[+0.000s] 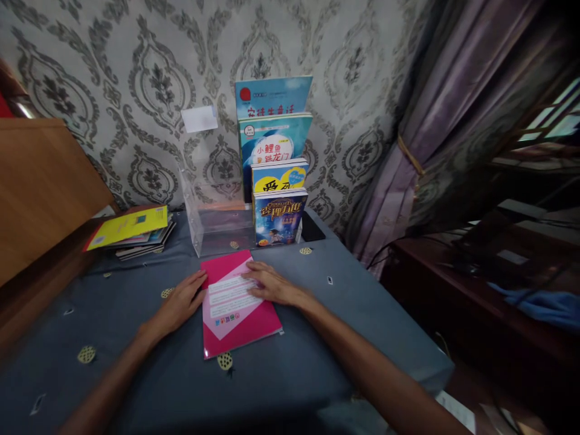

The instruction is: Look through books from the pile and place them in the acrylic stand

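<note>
A pink book (240, 335) lies flat on the blue-grey tablecloth in front of me, its printed text upside down to me. My left hand (183, 300) touches its left edge with fingers stretched out. My right hand (272, 284) rests on the upper right of the cover, fingers spread and flat. Just behind it stands a clear acrylic book rack (220, 232). On the rack's right side several books are tiered upright, with a dark blue book (278, 220) in front and a tall light-blue book (276, 93) at the back.
At the left a stack of books (131, 229) lies beside a brown wooden panel (49, 181). A black flat object (312, 227) lies right of the rack. The table's right edge falls off near a purple curtain (389, 199). A blue cloth (539, 305) lies on dark red furniture.
</note>
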The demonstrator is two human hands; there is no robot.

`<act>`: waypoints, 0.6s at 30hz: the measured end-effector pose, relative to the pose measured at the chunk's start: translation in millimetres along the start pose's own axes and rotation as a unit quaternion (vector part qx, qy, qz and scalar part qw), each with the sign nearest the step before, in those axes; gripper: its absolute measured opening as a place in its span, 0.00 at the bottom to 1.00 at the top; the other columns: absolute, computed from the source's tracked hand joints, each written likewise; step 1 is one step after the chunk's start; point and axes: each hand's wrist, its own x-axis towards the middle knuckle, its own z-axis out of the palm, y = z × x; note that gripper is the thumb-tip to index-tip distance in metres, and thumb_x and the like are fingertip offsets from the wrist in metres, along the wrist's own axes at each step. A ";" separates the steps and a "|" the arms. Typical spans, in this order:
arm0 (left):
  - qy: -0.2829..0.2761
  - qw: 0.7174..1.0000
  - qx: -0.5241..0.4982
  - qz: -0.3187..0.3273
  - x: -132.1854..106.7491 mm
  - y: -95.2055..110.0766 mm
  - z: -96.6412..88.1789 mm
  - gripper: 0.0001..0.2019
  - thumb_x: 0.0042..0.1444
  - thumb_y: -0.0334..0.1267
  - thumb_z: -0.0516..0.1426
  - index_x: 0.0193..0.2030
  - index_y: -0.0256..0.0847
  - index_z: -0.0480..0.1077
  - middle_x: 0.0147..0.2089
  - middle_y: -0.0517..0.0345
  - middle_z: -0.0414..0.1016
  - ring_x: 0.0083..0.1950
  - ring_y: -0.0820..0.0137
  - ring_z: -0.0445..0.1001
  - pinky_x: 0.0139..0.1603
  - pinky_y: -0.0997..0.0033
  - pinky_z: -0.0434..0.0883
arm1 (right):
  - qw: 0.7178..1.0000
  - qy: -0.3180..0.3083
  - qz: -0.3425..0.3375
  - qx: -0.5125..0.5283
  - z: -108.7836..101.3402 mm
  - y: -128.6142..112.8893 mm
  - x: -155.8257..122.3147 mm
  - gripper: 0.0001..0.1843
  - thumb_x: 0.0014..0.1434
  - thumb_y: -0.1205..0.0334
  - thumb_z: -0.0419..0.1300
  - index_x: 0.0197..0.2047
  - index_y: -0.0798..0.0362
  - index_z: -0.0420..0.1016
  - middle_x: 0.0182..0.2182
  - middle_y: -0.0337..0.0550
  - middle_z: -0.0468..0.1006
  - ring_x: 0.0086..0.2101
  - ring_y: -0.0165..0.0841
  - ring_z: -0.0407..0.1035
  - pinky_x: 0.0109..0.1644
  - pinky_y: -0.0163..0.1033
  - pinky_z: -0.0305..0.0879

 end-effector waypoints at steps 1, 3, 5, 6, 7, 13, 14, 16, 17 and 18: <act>0.005 1.000 0.003 0.004 3.1 -2.2 1.1 0.24 0.64 0.49 0.51 0.61 0.39 0.71 0.66 0.45 0.69 0.67 0.55 0.67 0.68 0.51 0.63 | 1.000 0.000 -0.001 0.008 0.3 1.0 -0.3 0.29 0.62 0.59 0.62 0.64 0.59 0.69 0.69 0.64 0.57 0.69 0.50 0.49 0.70 0.58 0.48; 0.010 1.000 0.018 0.014 9.0 -4.6 1.9 0.23 0.64 0.48 0.51 0.60 0.38 0.71 0.65 0.44 0.70 0.66 0.55 0.68 0.68 0.51 0.63 | 1.000 0.003 -0.004 0.024 1.3 3.6 -0.5 0.29 0.62 0.59 0.62 0.64 0.57 0.69 0.69 0.61 0.58 0.69 0.50 0.49 0.70 0.59 0.48; 0.009 0.999 0.034 0.021 15.3 -4.8 1.3 0.23 0.64 0.47 0.51 0.60 0.38 0.72 0.64 0.43 0.71 0.66 0.54 0.69 0.68 0.51 0.64 | 0.999 0.009 -0.009 0.033 2.9 6.2 -0.4 0.29 0.62 0.59 0.62 0.64 0.55 0.69 0.69 0.59 0.58 0.69 0.49 0.48 0.71 0.58 0.48; 0.006 0.999 0.039 0.023 18.5 -4.4 0.8 0.23 0.63 0.47 0.52 0.59 0.38 0.72 0.64 0.42 0.71 0.65 0.54 0.69 0.67 0.50 0.64 | 0.999 0.009 -0.011 0.033 3.7 7.2 -0.2 0.29 0.62 0.59 0.62 0.65 0.55 0.68 0.69 0.58 0.58 0.69 0.48 0.48 0.71 0.58 0.48; 0.001 0.999 0.042 0.025 21.8 -3.8 0.3 0.23 0.63 0.47 0.52 0.59 0.38 0.72 0.63 0.42 0.72 0.65 0.53 0.69 0.67 0.50 0.64 | 0.999 0.007 -0.014 0.031 4.4 7.9 0.0 0.29 0.62 0.59 0.61 0.65 0.55 0.68 0.69 0.58 0.57 0.70 0.48 0.47 0.71 0.58 0.48; -0.015 0.998 0.034 0.049 42.8 0.4 5.3 0.23 0.62 0.47 0.51 0.58 0.37 0.73 0.63 0.40 0.72 0.64 0.51 0.69 0.67 0.48 0.64 | 0.999 0.009 -0.018 0.027 6.9 8.5 0.7 0.29 0.63 0.59 0.61 0.65 0.60 0.68 0.69 0.64 0.57 0.70 0.48 0.47 0.71 0.59 0.48; -0.015 0.998 0.036 0.055 46.5 0.8 8.0 0.23 0.63 0.46 0.51 0.59 0.38 0.73 0.63 0.42 0.72 0.64 0.53 0.70 0.67 0.49 0.64 | 0.999 0.015 -0.019 0.031 7.1 8.4 0.5 0.29 0.62 0.59 0.61 0.64 0.59 0.68 0.69 0.63 0.57 0.70 0.48 0.47 0.70 0.59 0.49; -0.016 0.997 0.042 0.067 54.2 1.7 14.5 0.21 0.63 0.45 0.51 0.59 0.40 0.73 0.62 0.44 0.73 0.64 0.54 0.70 0.68 0.50 0.63 | 0.999 0.023 -0.020 0.040 7.5 8.1 0.1 0.28 0.62 0.60 0.62 0.64 0.56 0.69 0.69 0.60 0.58 0.69 0.48 0.48 0.70 0.58 0.49; -0.017 0.996 0.045 0.071 58.2 2.3 18.1 0.21 0.64 0.44 0.51 0.59 0.41 0.72 0.62 0.45 0.73 0.65 0.55 0.69 0.68 0.49 0.63 | 0.999 0.025 -0.021 0.041 7.6 7.8 -0.1 0.28 0.62 0.60 0.62 0.64 0.55 0.69 0.69 0.59 0.58 0.69 0.48 0.48 0.70 0.58 0.49; -0.019 0.996 0.046 0.075 62.2 3.1 22.0 0.21 0.64 0.43 0.51 0.59 0.41 0.72 0.63 0.46 0.73 0.65 0.55 0.69 0.68 0.49 0.62 | 0.999 0.026 -0.022 0.041 7.5 7.3 -0.2 0.28 0.62 0.60 0.61 0.64 0.54 0.69 0.69 0.58 0.58 0.69 0.48 0.48 0.71 0.58 0.49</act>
